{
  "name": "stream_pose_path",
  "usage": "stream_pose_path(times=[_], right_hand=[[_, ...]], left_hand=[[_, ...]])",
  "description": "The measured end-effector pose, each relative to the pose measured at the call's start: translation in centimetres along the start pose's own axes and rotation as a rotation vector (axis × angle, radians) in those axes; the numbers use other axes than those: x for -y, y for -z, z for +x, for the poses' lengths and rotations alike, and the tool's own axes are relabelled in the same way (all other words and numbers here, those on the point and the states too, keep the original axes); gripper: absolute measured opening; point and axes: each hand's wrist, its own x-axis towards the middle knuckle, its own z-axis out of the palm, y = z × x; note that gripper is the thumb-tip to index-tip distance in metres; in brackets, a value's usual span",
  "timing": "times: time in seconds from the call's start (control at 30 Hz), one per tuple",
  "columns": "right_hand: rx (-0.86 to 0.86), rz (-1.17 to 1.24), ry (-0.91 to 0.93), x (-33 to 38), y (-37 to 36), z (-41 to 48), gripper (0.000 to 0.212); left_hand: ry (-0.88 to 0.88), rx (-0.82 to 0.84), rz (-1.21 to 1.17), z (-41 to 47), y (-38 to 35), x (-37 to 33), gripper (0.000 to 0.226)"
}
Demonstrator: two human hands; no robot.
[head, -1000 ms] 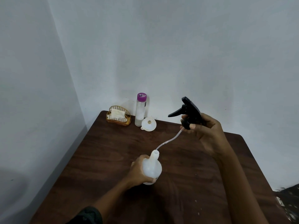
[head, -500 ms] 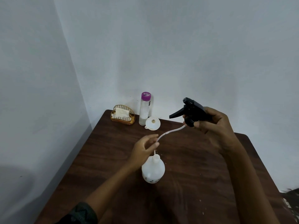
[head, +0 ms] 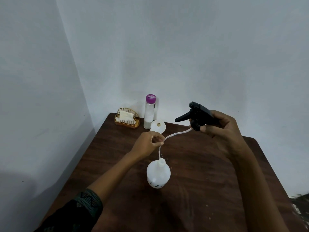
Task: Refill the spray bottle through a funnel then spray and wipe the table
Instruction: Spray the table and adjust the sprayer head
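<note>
Left hand (head: pixel 148 144): raised above the bench (head: pixel 217 178), with the fingers curled. The thin tube (head: pixel 177 133) is pinched at its bend between thumb and fingertips.
Right hand (head: pixel 222 127): held higher than the left hand and off to its right. It is clamped around the black spray head (head: pixel 198 117), whose trigger is pointed back toward the left hand.
Spray head: lifted clear of the spray bottle (head: pixel 158 175) and well apart from its neck.
Tube: pale and limp. It is led from under the spray head down to the left hand, then dropped almost straight down from the pinch toward the bottle's neck. Whether its tip is inside the neck or just above it cannot be told.
Spray bottle: white, upright and uncapped. It is stood on the bench directly below the left hand, on the person's side of it, and is touched by neither hand.
Relation that matters: the tube's lower stretch is lined up with the bottle's upright axis, so a straight upward lift is judged to be what would clear it. The left hand is the one nearer the neck.
Funnel (head: pixel 158 126): white, set on the bench just beyond the left hand and not yet placed in the neck.
Water bottle (head: pixel 149 114): clear, capped in purple, upright just beyond the funnel.
Napkin holder (head: pixel 127 118): gold wire, to the left of the water bottle.
Step judged: the bottle is being opened, and no refilling has begun.
</note>
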Motion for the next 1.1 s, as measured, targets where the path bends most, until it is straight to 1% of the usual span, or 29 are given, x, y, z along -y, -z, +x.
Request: stream_pose_path(times=[0.13,0.3,0.47,0.6,0.67,0.73,0.8,0.87,0.9,1.0,1.1], right_hand=[[0.015,0.013,-0.002,0.0,0.1,-0.2,0.035],[0.027,0.009,-0.011,0.1,0.3,-0.7,0.034],[0.035,0.005,-0.054,-0.7,0.5,-0.8,0.036],[0.057,-0.005,-0.124,-2.6,0.0,-0.7,0.033],[0.068,0.015,-0.154,-3.6,-0.5,-0.7,0.033],[0.075,0.063,-0.190,-4.7,-0.9,-0.6,0.033],[0.064,0.098,-0.228,-5.9,-1.2,-0.5,0.034],[0.069,0.107,-0.265,-7.1,-1.8,-0.5,0.036],[0.076,0.097,-0.282,-7.7,-2.0,-0.6,0.035],[0.090,0.027,-0.324,-9.7,-3.0,-0.9,0.031],[0.111,-0.220,-0.264,-11.8,-3.6,-1.4,0.024]], left_hand=[[-0.036,0.012,0.031,-0.3,-0.4,0.0,0.012],[-0.063,0.022,0.032,-0.9,-0.8,0.1,0.012],[-0.073,0.127,0.072,-2.1,-1.2,0.5,0.013],[-0.028,0.118,0.067,-2.9,-2.1,2.2,0.008],[0.007,0.094,0.016,-3.1,-2.3,3.0,0.006],[0.044,0.131,-0.071,-3.4,-2.2,3.4,0.013],[0.069,0.213,-0.139,-3.8,-2.1,3.7,0.027],[0.097,0.240,-0.182,-4.2,-2.1,4.2,0.039],[0.111,0.234,-0.196,-4.3,-2.1,4.4,0.040],[0.133,0.187,-0.232,-4.7,-2.6,4.7,0.031],[0.193,0.101,-0.342,-5.1,-3.5,4.8,0.028]])
